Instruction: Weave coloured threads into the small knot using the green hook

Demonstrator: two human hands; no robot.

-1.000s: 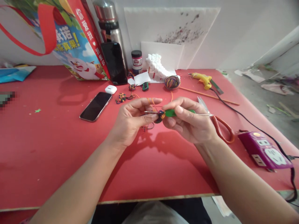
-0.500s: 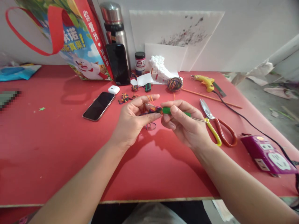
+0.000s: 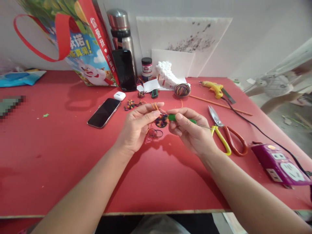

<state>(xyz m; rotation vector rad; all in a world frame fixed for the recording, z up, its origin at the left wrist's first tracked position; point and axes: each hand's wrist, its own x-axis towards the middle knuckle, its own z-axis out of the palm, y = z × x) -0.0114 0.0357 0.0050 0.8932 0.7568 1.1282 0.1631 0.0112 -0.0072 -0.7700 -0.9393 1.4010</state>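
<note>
My left hand pinches a small multicoloured crochet piece between thumb and fingers, with orange yarn looped over its index finger. Closed round the green handle of a crochet hook, my right hand holds the tool level; its metal rear end sticks out to the right. The hook's tip lies at the top of the crochet piece, partly hidden by the left fingers. Loose dark yarn ends hang below the work. Behind my hands rests a multicoloured yarn ball, a strand running down from it.
To the right lie scissors, a yellow glue gun, an orange stick and a purple power strip. A phone, an earbud case and a small crocheted piece are at the left. A bag and flask stand behind.
My left thumb has moved up, and the crochet piece has turned so that more of its round face shows. The hook is still in my right hand. A person's limbs now show at the far right.
</note>
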